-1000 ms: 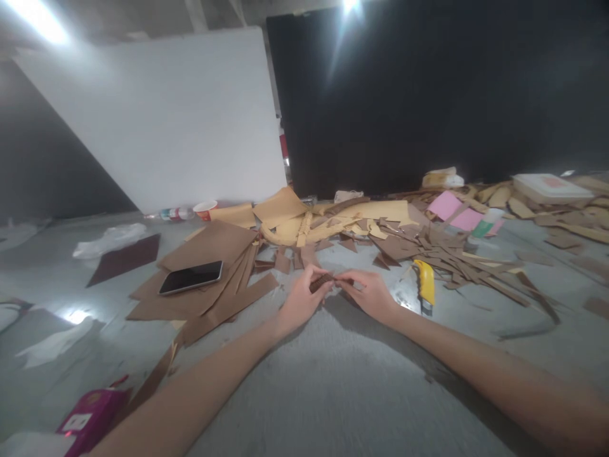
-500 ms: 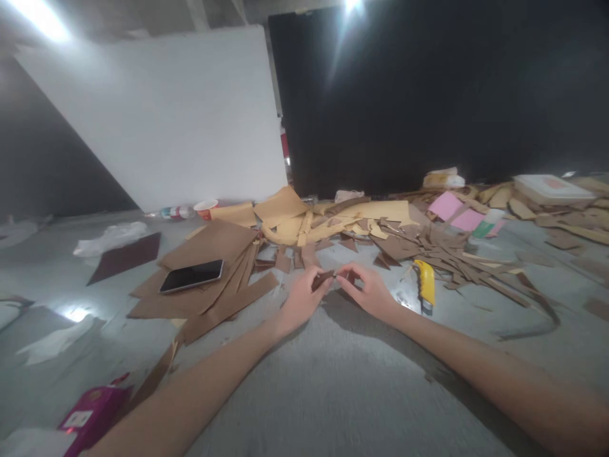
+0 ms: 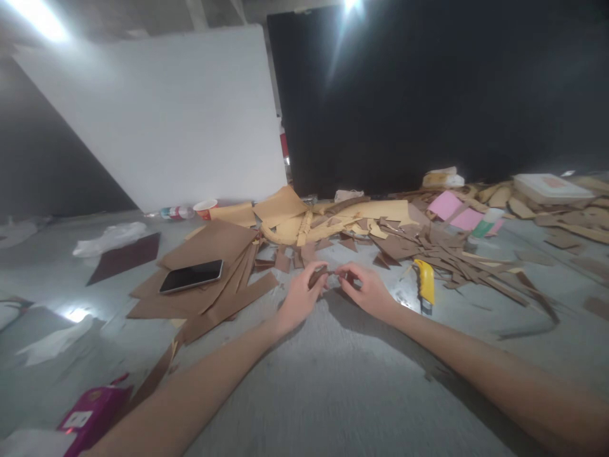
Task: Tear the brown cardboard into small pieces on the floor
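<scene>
Over the middle of the grey table, my left hand (image 3: pixel 299 297) pinches a small brown strip (image 3: pixel 318 275), its material too blurred to name for certain. My right hand (image 3: pixel 372 292) is closed at the thumb and fingertips on the strip's thin right end, a short gap from the left fingers. Part of the strip is hidden inside the left fingers. To the right of my right hand lies a yellow utility knife (image 3: pixel 427 282). Brown offcuts (image 3: pixel 283 260) are scattered just beyond both hands.
A black phone (image 3: pixel 191 277) rests on stacked brown sheets (image 3: pixel 209 244) at left. Heaped strips (image 3: pixel 442 251) lie at right, near pink sheets (image 3: pixel 457 211). A magenta device (image 3: pixel 92 416) sits front left. White (image 3: pixel 166 114) and black (image 3: pixel 442 95) panels stand behind.
My hands have drawn slightly apart, and a thin length of the brown strip now shows between their fingertips. The things on the table have not moved.
</scene>
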`<state>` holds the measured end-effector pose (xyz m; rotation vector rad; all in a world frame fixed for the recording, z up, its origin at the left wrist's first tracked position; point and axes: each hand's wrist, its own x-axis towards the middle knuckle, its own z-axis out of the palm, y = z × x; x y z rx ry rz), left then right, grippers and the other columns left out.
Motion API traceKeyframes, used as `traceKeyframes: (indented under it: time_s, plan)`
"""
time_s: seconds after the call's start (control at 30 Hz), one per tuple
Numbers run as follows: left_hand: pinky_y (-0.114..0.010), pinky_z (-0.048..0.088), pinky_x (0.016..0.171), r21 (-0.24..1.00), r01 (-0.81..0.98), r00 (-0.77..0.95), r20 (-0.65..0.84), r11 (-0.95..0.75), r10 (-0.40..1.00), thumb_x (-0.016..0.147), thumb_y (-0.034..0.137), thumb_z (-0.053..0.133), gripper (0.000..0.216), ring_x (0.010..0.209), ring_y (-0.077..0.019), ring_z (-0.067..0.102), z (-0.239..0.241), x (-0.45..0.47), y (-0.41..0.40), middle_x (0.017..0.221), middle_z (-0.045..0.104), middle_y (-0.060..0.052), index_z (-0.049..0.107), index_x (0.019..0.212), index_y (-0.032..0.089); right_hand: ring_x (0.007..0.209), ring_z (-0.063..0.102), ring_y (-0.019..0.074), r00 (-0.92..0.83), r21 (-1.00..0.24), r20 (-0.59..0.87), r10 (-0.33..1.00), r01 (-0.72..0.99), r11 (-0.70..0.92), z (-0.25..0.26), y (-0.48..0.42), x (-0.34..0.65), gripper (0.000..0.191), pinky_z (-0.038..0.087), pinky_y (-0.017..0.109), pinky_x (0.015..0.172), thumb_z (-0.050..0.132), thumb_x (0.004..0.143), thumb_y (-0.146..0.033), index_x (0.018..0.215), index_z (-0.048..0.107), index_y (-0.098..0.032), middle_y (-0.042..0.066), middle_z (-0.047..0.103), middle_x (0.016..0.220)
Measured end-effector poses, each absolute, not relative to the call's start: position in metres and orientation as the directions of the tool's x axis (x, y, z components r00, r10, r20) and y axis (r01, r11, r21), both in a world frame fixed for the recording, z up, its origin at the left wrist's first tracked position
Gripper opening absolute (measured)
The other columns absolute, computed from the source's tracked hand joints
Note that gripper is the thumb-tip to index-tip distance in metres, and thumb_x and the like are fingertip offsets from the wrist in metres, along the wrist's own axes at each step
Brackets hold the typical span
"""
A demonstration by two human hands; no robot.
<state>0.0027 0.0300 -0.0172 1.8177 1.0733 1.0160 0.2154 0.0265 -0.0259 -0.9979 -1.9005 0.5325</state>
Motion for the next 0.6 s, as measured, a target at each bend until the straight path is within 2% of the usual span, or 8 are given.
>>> traceKeyframes:
  time_s: [0.23,0.6]
  plan:
    - [-0.027,0.047,0.061,0.89,0.308,0.333,0.232,-0.338,0.914,0.105,0.053,0.054,0.038,0.064,-0.0165,0.062,-0.0152,0.0033,0.0279,0.079,0.07,0.0,0.06,0.129,0.024,0.074,0.065,0.0181,-0.277,-0.696,0.502,0.819,0.433,0.573,-0.0253,0.0259,0.2167,0.016,0.053,0.031,0.071,0.055,0.1,-0.029,0.106,0.068,-0.021,0.006,0.075,0.096]
    - [-0.027,0.047,0.064,0.858,0.357,0.356,0.239,-0.368,0.903,0.106,0.054,0.052,0.039,0.065,-0.0166,0.063,-0.0149,0.0029,0.0264,0.079,0.07,0.0,0.059,0.13,0.023,0.075,0.064,0.0179,-0.287,-0.689,0.51,0.811,0.427,0.585,-0.025,0.0238,0.2178,0.014,0.052,0.03,0.071,0.054,0.1,-0.028,0.107,0.065,-0.022,0.005,0.071,0.093]
